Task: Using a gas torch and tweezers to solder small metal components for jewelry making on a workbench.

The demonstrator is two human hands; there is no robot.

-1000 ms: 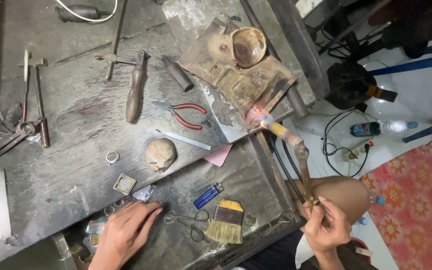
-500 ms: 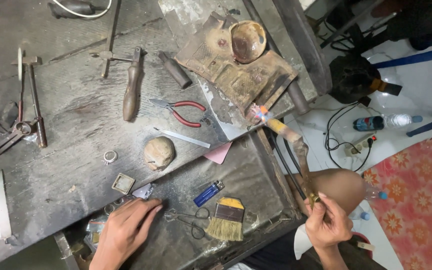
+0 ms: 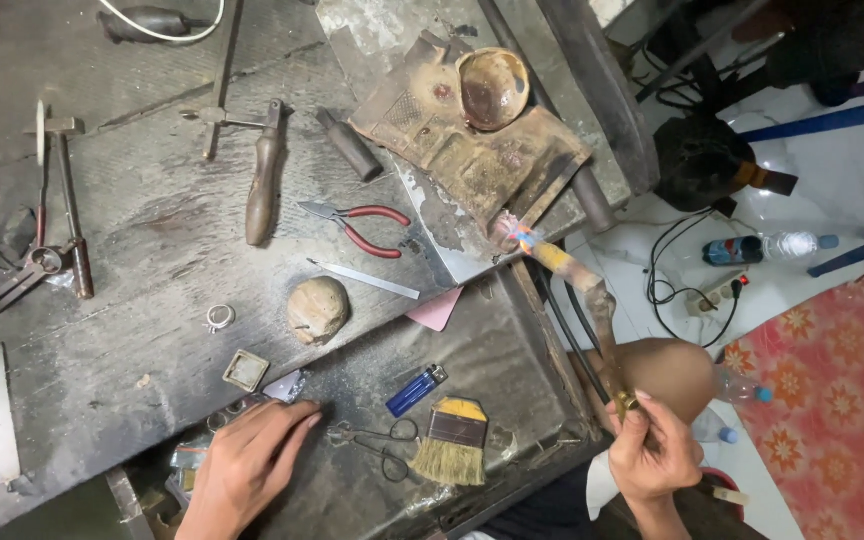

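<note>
Head view looks straight down on a worn, dark counter (image 3: 132,250) littered with tools. At the counter's near right corner the right hand (image 3: 652,455) is clenched around the brass end of a torch (image 3: 592,300), whose long, crusted stem slants up and away over the right edge. A small flame burns at the torch tip, just beside the front edge of a scorched, rust-brown metal block (image 3: 472,150) that sits near the far right of the counter. A shallow round dish (image 3: 492,88) rests on top of that block.

Along the near edge the left hand (image 3: 252,465) lies flat and released, fingers stretched out on the surface and grasping nothing. Just beside its fingertips lie small scissors (image 3: 377,445), and next to those a short flat brush (image 3: 452,440) with pale bristles and a blue lighter (image 3: 415,390). Close above the hand sit a small square metal frame (image 3: 246,370) and a ring (image 3: 218,317), with a rounded stone-like lump (image 3: 318,308) near them, toward the middle.

Farther back lie red-handled pliers (image 3: 362,227), a thin metal strip (image 3: 367,280), a pink scrap (image 3: 437,310) and a wooden-handled tool (image 3: 264,175). A hammer (image 3: 64,190) lies by the left edge.
</note>
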